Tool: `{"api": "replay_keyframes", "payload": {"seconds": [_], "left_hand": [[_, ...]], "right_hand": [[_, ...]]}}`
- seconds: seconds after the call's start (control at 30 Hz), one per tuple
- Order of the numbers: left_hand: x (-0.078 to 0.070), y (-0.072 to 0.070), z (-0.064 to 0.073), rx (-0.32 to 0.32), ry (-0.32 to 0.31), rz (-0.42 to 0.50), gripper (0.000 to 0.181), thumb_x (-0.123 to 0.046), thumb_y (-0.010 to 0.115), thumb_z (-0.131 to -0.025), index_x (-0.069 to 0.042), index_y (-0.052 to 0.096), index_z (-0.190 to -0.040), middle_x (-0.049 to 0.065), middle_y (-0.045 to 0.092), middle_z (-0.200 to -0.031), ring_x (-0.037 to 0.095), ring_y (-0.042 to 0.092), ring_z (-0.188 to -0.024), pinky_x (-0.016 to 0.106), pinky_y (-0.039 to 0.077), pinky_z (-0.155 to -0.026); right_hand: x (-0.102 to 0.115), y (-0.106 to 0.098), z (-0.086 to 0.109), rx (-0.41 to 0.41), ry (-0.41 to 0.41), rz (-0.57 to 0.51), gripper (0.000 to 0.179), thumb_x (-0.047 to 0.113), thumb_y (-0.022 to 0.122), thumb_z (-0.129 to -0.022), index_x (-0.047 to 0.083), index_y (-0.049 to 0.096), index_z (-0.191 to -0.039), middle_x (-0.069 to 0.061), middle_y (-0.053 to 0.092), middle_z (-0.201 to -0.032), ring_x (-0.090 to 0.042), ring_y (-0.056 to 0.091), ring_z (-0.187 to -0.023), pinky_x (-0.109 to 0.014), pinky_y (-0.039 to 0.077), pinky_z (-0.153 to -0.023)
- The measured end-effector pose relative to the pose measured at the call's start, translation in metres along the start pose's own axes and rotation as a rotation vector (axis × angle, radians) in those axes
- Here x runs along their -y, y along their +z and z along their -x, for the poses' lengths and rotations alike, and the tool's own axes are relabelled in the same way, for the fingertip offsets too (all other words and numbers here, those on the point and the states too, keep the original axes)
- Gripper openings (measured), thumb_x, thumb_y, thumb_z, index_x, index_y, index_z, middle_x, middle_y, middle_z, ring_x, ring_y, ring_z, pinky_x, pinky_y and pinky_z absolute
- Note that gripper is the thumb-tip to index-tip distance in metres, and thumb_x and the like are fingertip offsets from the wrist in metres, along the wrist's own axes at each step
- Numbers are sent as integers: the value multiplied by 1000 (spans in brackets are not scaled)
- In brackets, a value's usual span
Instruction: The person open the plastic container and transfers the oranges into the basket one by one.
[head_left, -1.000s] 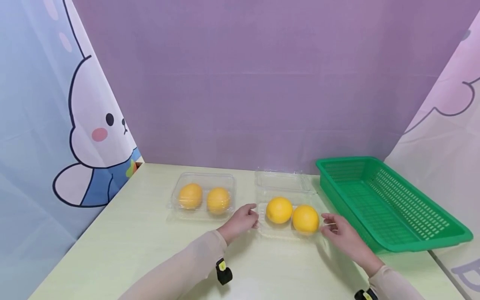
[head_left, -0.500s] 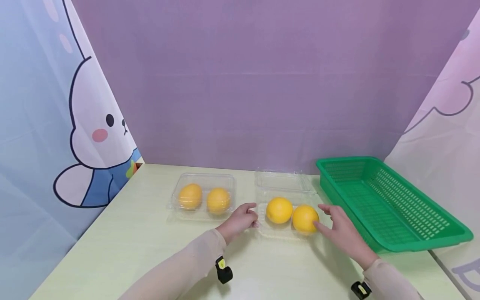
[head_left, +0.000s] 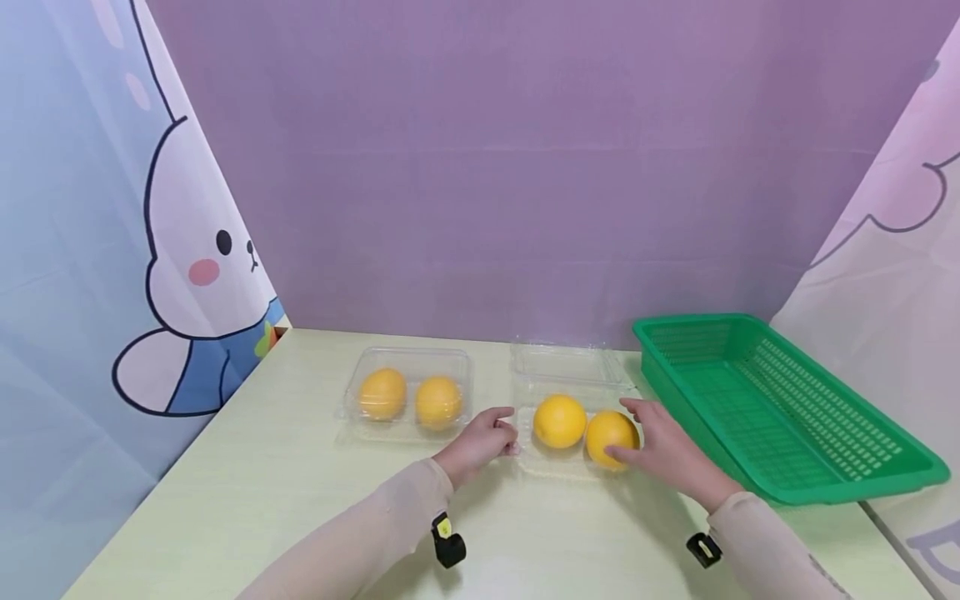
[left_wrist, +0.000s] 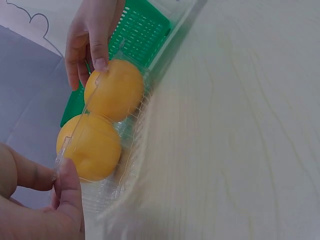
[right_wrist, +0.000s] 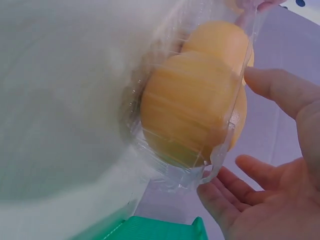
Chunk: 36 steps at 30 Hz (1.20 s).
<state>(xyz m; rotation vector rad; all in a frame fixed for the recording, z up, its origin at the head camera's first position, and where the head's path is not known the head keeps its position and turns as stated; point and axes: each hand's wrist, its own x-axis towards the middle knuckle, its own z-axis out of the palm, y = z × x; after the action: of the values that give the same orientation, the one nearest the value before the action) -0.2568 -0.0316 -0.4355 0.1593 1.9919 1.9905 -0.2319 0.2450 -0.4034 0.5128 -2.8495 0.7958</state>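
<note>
An opened clear plastic clamshell container (head_left: pixel 551 469) holds two oranges, the left one (head_left: pixel 559 421) and the right one (head_left: pixel 607 433), side by side. Its lid (head_left: pixel 567 365) is folded back toward the purple backdrop. My left hand (head_left: pixel 480 442) pinches the container's left rim between thumb and forefinger, as the left wrist view shows. At the right end, my right hand (head_left: pixel 671 454) is spread over the right orange, its thumb reaching across the fruit's near side. In the right wrist view, the other fingers (right_wrist: pixel 245 187) lie right at the container's rim.
Left of the opened container stands a closed clear clamshell (head_left: pixel 405 360) with two more oranges inside. A green perforated basket (head_left: pixel 825 492) sits along the table's right side. The purple backdrop (head_left: pixel 480 183) rises behind the table.
My right hand has moved left from the container's right rim to the right orange, its fingers opening out. The left hand stays at the left rim.
</note>
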Motion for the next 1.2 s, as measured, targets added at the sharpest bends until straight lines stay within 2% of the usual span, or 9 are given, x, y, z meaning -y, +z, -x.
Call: {"api": "replay_keyframes", "payload": {"seconds": [0.17, 0.37, 0.57, 0.87, 1.03, 1.2], "left_hand": [[1, 0, -2, -2, 1, -2, 55, 4, 46, -84, 10, 29, -136, 10, 47, -88, 15, 52, -67, 28, 52, -72], [2, 0, -3, -7, 3, 5, 55, 5, 47, -83, 10, 29, -135, 11, 47, -87, 15, 53, -67, 28, 52, -72], [2, -1, -3, 3, -1, 1, 57, 5, 47, -83, 10, 29, -136, 11, 47, -88, 16, 53, -67, 28, 52, -72], [1, -2, -1, 13, -6, -2, 56, 3, 47, -84, 9, 29, -136, 15, 49, -92, 16, 54, -69, 28, 52, -72], [0, -4, -2, 19, -25, -31, 55, -2, 49, -86, 6, 30, -137, 21, 49, -102, 18, 55, -75, 30, 51, -75], [2, -5, -3, 22, -24, -42, 53, -5, 50, -88, 5, 31, -137, 20, 50, -102, 18, 56, -77, 29, 52, -76]], "right_hand": [[1, -2, -3, 47, 16, 17, 82, 37, 75, -72, -7, 38, -131, -24, 42, -128, -38, 41, -114, -54, 40, -90], [3, -2, -8, 93, 24, 54, 84, 38, 76, -71, -9, 39, -130, -25, 46, -123, -37, 47, -106, -52, 44, -86], [5, 1, -16, 128, 33, 94, 86, 39, 78, -67, -9, 41, -128, -26, 48, -120, -39, 47, -106, -52, 43, -84], [8, 5, -28, 231, 101, 152, 86, 43, 77, -67, -1, 41, -132, -18, 51, -118, -28, 51, -94, -44, 47, -76], [9, 5, -29, 264, 111, 145, 86, 43, 76, -68, 2, 40, -133, -15, 49, -119, -26, 50, -93, -42, 47, -75], [10, 4, -29, 289, 123, 151, 86, 46, 75, -68, 4, 40, -134, -14, 49, -120, -25, 50, -95, -44, 47, -76]]}}
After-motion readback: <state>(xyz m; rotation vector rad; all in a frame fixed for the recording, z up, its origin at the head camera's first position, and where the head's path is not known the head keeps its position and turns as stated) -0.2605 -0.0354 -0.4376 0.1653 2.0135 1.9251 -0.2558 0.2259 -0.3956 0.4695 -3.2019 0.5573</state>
